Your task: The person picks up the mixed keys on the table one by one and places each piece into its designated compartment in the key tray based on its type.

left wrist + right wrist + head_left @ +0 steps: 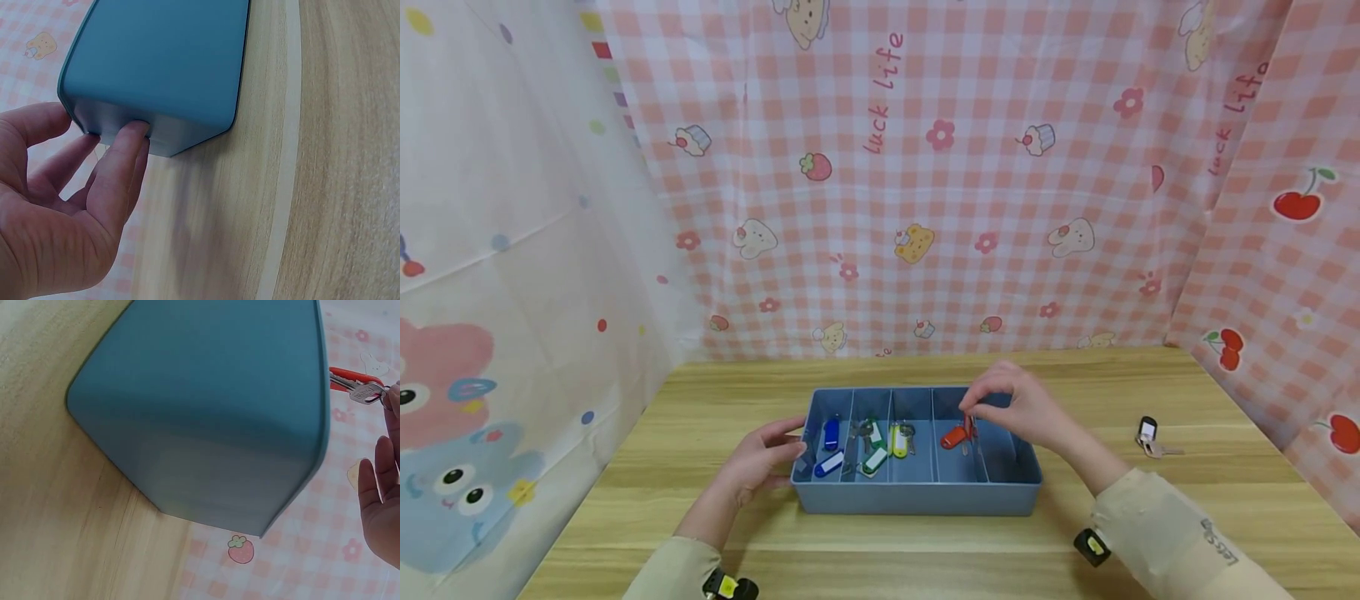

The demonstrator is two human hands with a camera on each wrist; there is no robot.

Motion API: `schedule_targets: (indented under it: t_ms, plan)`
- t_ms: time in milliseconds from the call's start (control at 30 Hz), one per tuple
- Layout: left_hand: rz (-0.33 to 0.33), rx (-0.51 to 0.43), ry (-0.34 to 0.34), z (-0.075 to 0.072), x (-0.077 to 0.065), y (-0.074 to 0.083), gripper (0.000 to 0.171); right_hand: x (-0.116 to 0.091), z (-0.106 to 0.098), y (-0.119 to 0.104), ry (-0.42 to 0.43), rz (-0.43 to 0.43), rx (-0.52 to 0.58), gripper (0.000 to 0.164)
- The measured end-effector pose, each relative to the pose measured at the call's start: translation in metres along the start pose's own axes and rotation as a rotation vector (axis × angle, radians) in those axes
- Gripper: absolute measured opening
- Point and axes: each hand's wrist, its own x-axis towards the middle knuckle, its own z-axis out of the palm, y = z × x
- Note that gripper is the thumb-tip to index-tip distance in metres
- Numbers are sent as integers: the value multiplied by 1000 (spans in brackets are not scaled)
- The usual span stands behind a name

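A blue-grey box [917, 498] with several compartments stands on the wooden table. My left hand [763, 461] holds its left end, thumb at the rim and other fingers against the outer end wall in the left wrist view. Between thumb and fingertips my right hand [1022, 408] pinches the ring of a red key tag [967, 427] with a key [364, 393], over the right part of the box. Another red key tag [954, 437] lies below in the fourth compartment from the left. Blue key tags [831, 463], green key tags [876, 460] and a yellow key tag [899, 442] lie in separate compartments.
On the table [1112, 533] to the right of the box lies a black key tag [1147, 429] with a key [1159, 449]. Patterned cloth [940, 192] hangs behind the table and along both sides. Thin upright dividers [933, 437] separate the compartments.
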Motion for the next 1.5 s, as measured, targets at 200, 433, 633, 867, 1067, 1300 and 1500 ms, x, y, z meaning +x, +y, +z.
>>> schedule_targets:
  t_ms: [200,433,633,867,1067,1300,1500]
  plan:
    - [8,-5,-9,1,-1,0,52,-1,0,5,-10,-50,-2,19]
    - [8,2,-13,0,1,-2,53,-3,-3,3,-8,-56,-5,22]
    - [6,6,-8,1,-1,-2,53,-8,-6,4,-45,-43,-27,27]
    - [-4,6,17,2,0,-1,50,-17,-10,3,-116,-26,-42,44]
    - [-2,12,12,1,0,-1,50,-24,-13,5,-159,-25,-63,58]
    - [-3,8,9,2,0,0,50,-32,-17,5,-177,11,-54,65]
    - [10,6,-9,2,-2,0,51,-40,-19,9,-179,-22,-42,71]
